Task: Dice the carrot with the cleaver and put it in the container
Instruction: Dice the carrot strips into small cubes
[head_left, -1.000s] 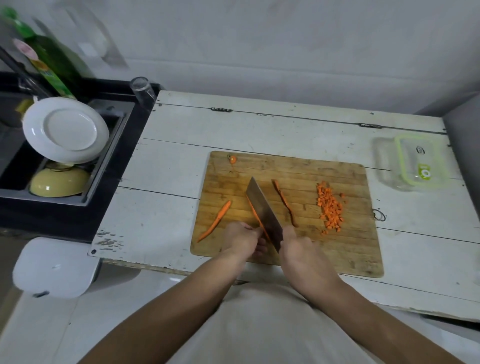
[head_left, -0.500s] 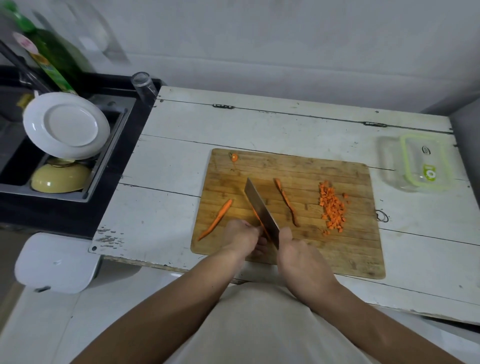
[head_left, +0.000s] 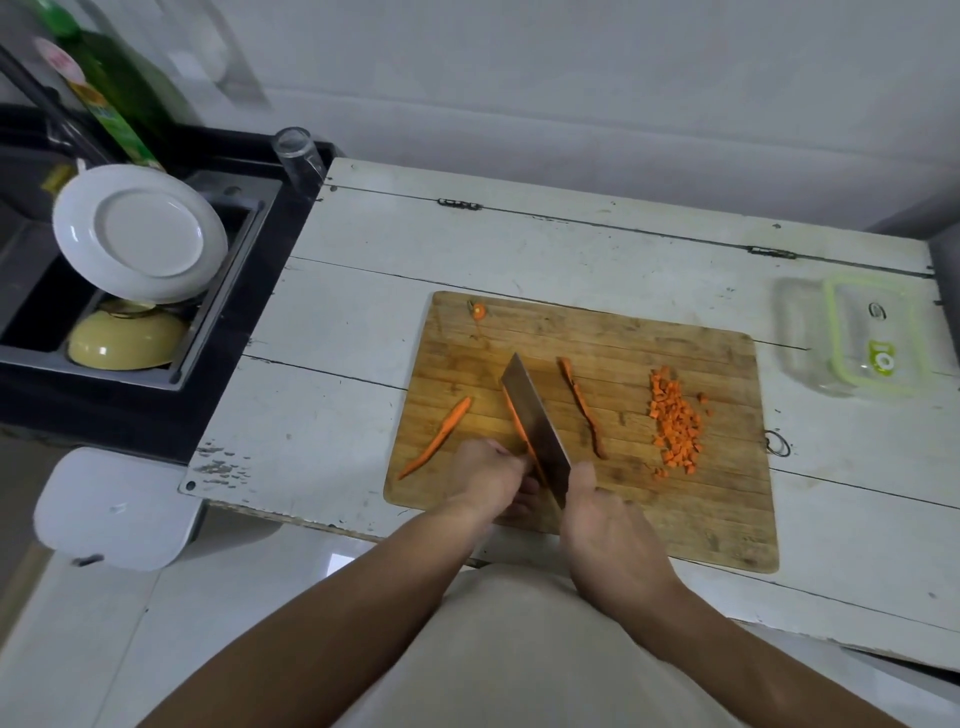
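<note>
Right hand (head_left: 608, 525) grips cleaver (head_left: 535, 426); left hand (head_left: 488, 480) holds carrot (head_left: 519, 426).

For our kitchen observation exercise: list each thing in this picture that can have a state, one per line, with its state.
Steel cleaver: gripped by the right hand, blade down on a carrot piece.
Left hand: steadying that carrot piece.
Pile of orange carrot dice: on the wooden cutting board, not yet in the container.
Clear green-rimmed plastic container: on the table, empty.
White round plate: tilted in the sink rack.
Yellow bowl: upside down.
</note>
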